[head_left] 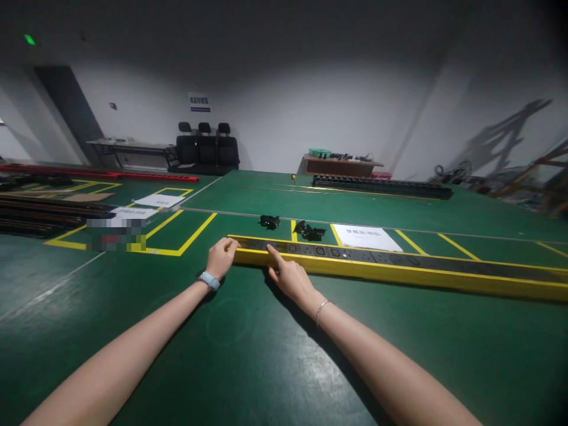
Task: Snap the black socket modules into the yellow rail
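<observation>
A long yellow bar (399, 275) with a black face of sockets lies across the green table (248, 355), running off to the right. At its left end is my left hand (222, 257), fingers closed on the end. My right hand (290, 277) has its index finger stretched onto the socket face near the left end, the other fingers curled. Just behind the bar are two small piles of black parts, one (269, 222) left of the other (309, 231). A white paper sign (367, 238) lies to their right.
Dark long strips (48, 216) lie at the left, near red bars (102, 173) and paper sheets (158, 200). Yellow tape marks the surface. Farther back are a black rail bundle (381, 187), black seats (207, 149) and a brown table (339, 165).
</observation>
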Demonstrator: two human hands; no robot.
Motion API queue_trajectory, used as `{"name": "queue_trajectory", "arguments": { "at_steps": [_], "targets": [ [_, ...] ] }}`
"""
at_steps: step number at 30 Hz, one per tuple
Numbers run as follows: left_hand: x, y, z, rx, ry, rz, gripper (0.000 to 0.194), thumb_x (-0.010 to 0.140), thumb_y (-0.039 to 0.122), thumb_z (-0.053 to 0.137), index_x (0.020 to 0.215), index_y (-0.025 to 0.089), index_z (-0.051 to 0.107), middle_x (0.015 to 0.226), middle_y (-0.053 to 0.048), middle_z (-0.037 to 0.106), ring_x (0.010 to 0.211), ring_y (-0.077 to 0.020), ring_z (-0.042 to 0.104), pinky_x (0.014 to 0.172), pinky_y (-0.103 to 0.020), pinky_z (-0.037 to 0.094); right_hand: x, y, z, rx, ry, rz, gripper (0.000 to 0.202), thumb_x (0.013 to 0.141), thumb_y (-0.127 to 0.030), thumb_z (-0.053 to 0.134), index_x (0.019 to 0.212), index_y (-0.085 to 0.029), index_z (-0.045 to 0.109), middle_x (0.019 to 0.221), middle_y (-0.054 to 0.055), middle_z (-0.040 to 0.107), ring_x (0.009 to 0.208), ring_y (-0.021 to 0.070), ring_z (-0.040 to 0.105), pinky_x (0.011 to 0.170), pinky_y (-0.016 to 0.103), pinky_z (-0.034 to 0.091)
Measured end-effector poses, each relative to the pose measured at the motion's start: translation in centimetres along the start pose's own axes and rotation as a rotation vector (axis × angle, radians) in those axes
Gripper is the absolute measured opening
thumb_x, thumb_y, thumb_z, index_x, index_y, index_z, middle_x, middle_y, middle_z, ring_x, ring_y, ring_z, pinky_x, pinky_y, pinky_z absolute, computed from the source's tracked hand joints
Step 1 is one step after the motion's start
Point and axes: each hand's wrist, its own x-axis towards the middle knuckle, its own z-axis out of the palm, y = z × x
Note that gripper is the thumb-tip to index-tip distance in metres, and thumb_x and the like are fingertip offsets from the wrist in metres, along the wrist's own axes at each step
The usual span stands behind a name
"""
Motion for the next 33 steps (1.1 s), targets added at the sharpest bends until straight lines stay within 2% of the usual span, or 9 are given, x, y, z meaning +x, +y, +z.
{"name": "queue_trajectory", "arguments": {
  "at_steps": [7,12,17,27,30,33],
  "targets": [
    [0.0,-0.2,-0.2,-0.019,-0.004,0.002,0.030,0.084,0.031,0.040,0.070,0.020,0.064,0.083,-0.002,0.065,0.082,-0.0162,0.058,0.073,-0.026,0.039,0.0,0.4,0.2,0.068,0.040,0.043,0.053,0.095,-0.039,0.032,0.144,-0.024,0.020,0.085,0.008,0.069,0.078,0.0227,0.067,0.067,0.028,0.046],
    [0.0,-0.4,-0.2,-0.031,-0.008,0.022,0.029,0.084,0.031,0.040,0.070,0.020,0.063,0.083,-0.002,0.064,0.082,-0.0166,0.058,0.073,-0.026,0.039,0.0,0.5,0.1,0.027,0.022,0.007,0.062,0.093,-0.037,0.039,0.146,-0.028,0.009,0.081,0.006,0.069,0.074,0.0221,0.067,0.065,0.028,0.045],
    [0.2,-0.6,-0.1,-0.024,-0.004,0.034,0.023,0.083,0.029,0.042,0.071,0.020,0.060,0.081,-0.002,0.063,0.079,-0.0165,0.057,0.073,-0.026,0.040,0.2,0.6,-0.1,0.032,-0.005,-0.009,0.058,0.093,-0.037,0.038,0.146,-0.031,0.013,0.083,0.005,0.069,0.079,0.0214,0.067,0.068,0.027,0.045],
    [0.0,-0.1,0.0,-0.056,-0.077,0.077,0.018,0.083,0.030,0.043,0.075,0.020,0.056,0.082,-0.002,0.061,0.080,-0.0170,0.056,0.075,-0.028,0.041,0.1,0.3,0.0,0.085,0.025,0.076,0.047,0.094,-0.037,0.035,0.139,-0.023,0.026,0.091,0.010,0.068,0.081,0.0236,0.067,0.067,0.029,0.046],
    [-0.4,0.7,0.4,-0.067,-0.149,0.089,0.014,0.082,0.028,0.043,0.079,0.020,0.054,0.085,-0.003,0.060,0.083,-0.0176,0.056,0.078,-0.030,0.042,0.0,-0.1,0.1,0.066,0.043,0.097,0.053,0.094,-0.040,0.032,0.141,-0.016,0.021,0.090,0.012,0.068,0.081,0.0248,0.067,0.069,0.031,0.046],
    [-1.0,1.8,0.9,-0.076,-0.232,0.120,0.010,0.080,0.025,0.045,0.085,0.020,0.052,0.089,-0.003,0.060,0.087,-0.0184,0.056,0.081,-0.031,0.042,-0.2,-0.3,0.1,0.018,0.034,0.047,0.066,0.093,-0.041,0.035,0.146,-0.014,0.005,0.085,0.010,0.069,0.076,0.0248,0.067,0.069,0.032,0.047]
  ]
}}
